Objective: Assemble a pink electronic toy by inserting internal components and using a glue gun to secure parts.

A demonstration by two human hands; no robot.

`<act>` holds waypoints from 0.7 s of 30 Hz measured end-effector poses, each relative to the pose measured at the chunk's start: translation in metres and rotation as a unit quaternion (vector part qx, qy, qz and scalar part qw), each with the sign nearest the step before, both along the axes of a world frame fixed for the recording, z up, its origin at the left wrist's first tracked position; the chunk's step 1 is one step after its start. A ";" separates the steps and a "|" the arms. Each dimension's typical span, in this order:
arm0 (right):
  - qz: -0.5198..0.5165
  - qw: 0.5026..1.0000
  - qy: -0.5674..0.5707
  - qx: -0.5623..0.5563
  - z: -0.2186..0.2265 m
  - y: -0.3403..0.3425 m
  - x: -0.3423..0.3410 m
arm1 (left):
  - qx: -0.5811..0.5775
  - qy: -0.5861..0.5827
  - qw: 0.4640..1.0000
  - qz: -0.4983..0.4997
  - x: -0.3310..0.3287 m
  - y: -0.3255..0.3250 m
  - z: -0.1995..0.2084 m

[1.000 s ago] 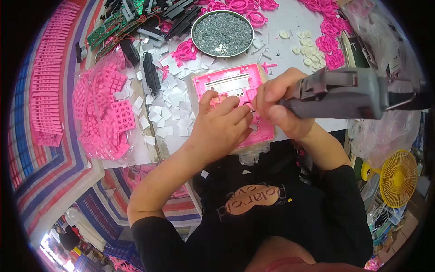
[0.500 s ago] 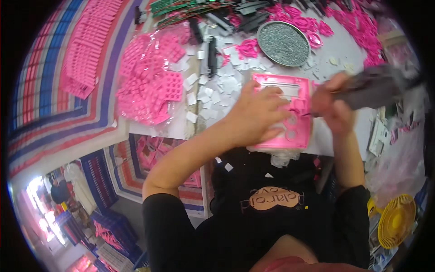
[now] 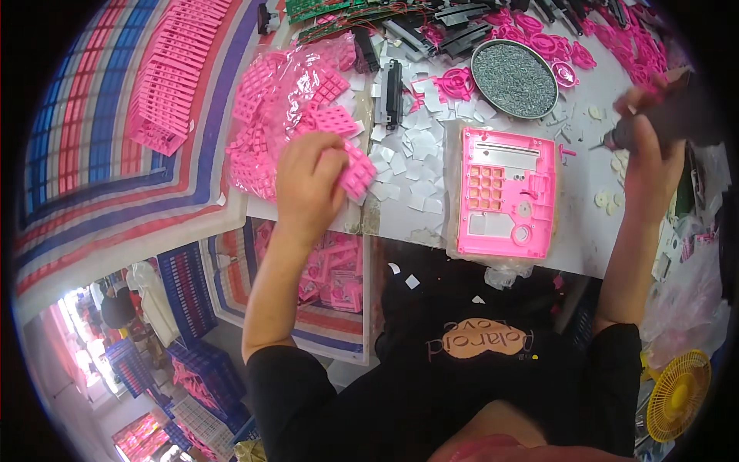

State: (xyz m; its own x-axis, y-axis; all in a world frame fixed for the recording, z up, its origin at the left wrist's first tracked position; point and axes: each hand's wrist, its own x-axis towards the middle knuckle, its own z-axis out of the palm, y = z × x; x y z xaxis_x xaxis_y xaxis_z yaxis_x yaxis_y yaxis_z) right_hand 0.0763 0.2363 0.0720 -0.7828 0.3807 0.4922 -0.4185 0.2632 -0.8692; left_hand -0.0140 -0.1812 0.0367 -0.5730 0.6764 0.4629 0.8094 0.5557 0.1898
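Observation:
Over the front of a clear bag of pink keypads [image 3: 250, 165], my left hand [image 3: 308, 177] is closed on one pink keypad [image 3: 357, 174] with square buttons. A pink plastic housing [image 3: 548, 208] lies flat at the table's front edge on a pale pad; a grid of square holes and round openings show in it. Off to its right, my right hand [image 3: 654, 154] grips a dark powered screwdriver [image 3: 654, 127], whose thin bit points left, apart from the housing. The tool's rear end is blurred at the view's edge.
A round tray of small screws [image 3: 514, 78] stands behind the housing. White paper squares [image 3: 419, 165] are scattered between bag and housing. Black parts [image 3: 391, 94], pink rings [image 3: 456, 83] and green circuit boards [image 3: 323, 9] crowd the back. A yellow fan [image 3: 679, 395] stands at lower right.
My left hand has left the housing and moved left to the bag, where it now holds a keypad. The screwdriver has moved right and away from the housing in my right hand.

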 end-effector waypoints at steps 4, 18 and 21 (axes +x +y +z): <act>-0.102 0.952 0.133 0.256 0.007 -0.042 0.017 | 0.142 -0.046 0.988 -0.027 0.030 0.042 0.001; 0.351 0.894 -0.211 -0.184 -0.035 -0.111 0.073 | 0.365 -0.400 0.836 -0.094 0.136 0.115 -0.032; 0.305 0.940 -0.148 0.025 -0.017 -0.081 0.051 | 0.282 -0.384 0.879 -0.035 0.131 0.103 -0.018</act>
